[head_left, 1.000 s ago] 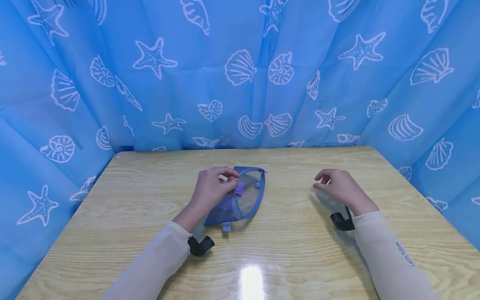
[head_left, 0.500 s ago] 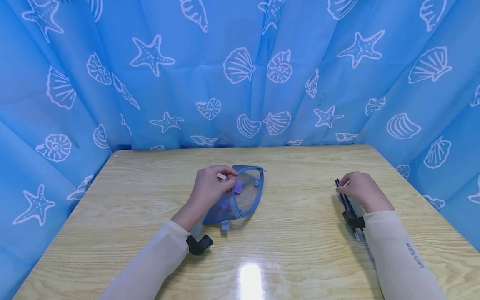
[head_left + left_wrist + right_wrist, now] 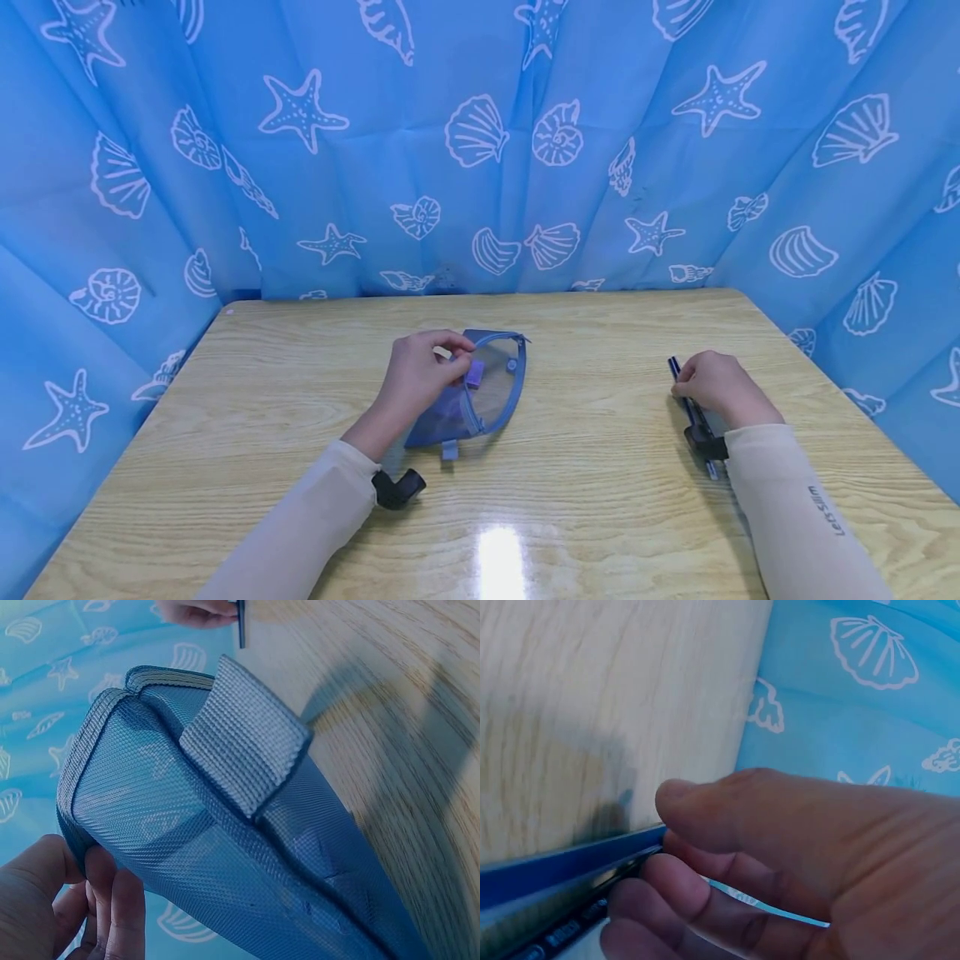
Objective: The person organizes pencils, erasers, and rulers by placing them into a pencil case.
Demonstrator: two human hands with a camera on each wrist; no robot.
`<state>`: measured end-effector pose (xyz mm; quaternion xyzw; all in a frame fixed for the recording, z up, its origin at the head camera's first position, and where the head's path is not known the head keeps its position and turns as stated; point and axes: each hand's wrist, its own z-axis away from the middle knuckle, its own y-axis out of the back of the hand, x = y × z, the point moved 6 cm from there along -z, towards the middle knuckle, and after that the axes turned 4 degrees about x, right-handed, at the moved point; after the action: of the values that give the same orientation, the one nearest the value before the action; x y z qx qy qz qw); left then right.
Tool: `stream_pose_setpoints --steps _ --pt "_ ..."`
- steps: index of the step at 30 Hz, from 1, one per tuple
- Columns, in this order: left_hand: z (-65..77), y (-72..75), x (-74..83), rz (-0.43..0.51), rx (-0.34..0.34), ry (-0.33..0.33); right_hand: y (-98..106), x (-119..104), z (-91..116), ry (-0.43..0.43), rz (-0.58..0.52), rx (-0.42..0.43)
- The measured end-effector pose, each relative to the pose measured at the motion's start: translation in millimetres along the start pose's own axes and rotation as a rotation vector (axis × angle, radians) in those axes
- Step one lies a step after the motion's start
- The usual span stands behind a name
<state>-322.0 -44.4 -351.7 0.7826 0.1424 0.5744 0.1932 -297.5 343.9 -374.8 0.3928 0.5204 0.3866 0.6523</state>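
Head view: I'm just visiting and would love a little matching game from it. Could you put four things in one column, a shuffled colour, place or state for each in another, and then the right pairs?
Things
1. mesh pouch
2. right hand
3. curtain
4. table

Descriptions
A. blue, with white shells and starfish
B. light brown, with wood grain
C. edge held by the left hand
D. pinching slim, pen-like sticks

Right pairs: 1-C, 2-D, 3-A, 4-B.

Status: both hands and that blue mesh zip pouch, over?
Left hand pinching blue mesh pouch, unzipped. Right hand pinching slim blue and black pen-like sticks. No obstruction visible between.
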Motion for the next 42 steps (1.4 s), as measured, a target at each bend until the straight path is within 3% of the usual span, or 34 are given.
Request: stream_pose_setpoints --steps 24,42 --pt "0.4 1.3 1.4 0.005 0.003 -0.001 -7 1 -4 -0.064 -0.009 0.065" --pt "-0.2 2.2 1.3 0.011 0.001 -0.014 -14 -1 -5 -0.047 -0.048 0.040"
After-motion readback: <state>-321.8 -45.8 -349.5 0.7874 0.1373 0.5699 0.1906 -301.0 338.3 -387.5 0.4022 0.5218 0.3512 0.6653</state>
